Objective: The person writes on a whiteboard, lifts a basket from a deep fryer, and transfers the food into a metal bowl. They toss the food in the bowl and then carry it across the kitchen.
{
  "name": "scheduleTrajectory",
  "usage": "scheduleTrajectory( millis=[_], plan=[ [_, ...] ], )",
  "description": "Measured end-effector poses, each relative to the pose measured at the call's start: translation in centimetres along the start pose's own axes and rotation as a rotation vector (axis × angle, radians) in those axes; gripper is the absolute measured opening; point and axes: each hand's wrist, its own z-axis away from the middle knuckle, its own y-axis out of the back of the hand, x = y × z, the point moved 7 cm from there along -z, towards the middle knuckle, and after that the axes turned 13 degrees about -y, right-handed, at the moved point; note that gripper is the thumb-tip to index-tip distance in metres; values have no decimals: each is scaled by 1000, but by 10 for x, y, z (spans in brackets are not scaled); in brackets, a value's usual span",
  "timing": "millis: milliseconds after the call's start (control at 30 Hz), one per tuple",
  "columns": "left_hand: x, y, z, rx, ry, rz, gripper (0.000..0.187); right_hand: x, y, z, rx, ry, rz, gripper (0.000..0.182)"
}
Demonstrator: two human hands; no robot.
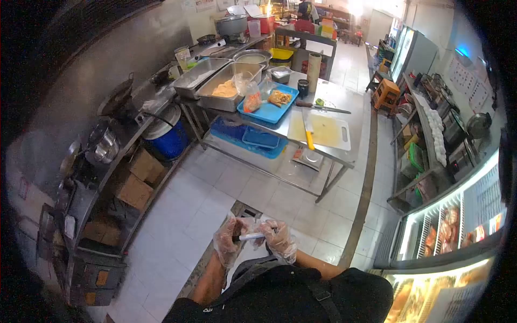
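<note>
Both my hands wear clear plastic gloves and are close together in front of my body, above the tiled floor. Between them runs a slim white rod-like object (pixel 252 236), whose kind I cannot make out. The fingers of my left hand (pixel 227 239) are closed at its left end, where something dark shows. My right hand (pixel 279 238) is closed on its other end. Beyond them is a steel table with a white cutting board (pixel 328 132), a yellow-handled knife (pixel 308 132) and a blue tray (pixel 272 112) of bagged food.
Deep steel pans (pixel 221 99) stand at the table's far left. A dark-handled knife (pixel 326 108) lies behind the board. Shelving with cardboard boxes (pixel 134 191) and a blue drum (pixel 168 140) line the left. Lit glass-door fridges (pixel 444 231) and an orange stool (pixel 385 94) are right.
</note>
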Motion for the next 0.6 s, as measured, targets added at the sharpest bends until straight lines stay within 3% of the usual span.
scheduleTrajectory(
  millis=[100,167,200,300,333,367,433,500,600],
  plan=[
    [-20,3,-32,30,74,50,38,4,10,-51,49,81,131,24],
    [-28,1,-46,75,82,98,38,-25,7,-65,43,297,389,22],
    [-33,3,-54,117,85,138,38,-21,7,-84,35,297,395,22],
    [-82,21,-86,249,150,385,38,-18,4,-132,18,247,412,27],
    [-56,34,-103,163,-93,-33,38,-41,-6,-139,-83,95,368,27],
    [-72,45,-117,161,-82,-33,38,-50,-14,-148,-180,-63,321,28],
    [-130,70,-135,347,-37,609,39,-52,-17,-171,-162,-147,329,30],
    [-161,97,-148,385,46,638,41,-72,-9,-189,-15,-208,228,32],
    [-211,141,-166,444,187,722,48,-58,25,-247,-18,-148,14,37]
  ],
)
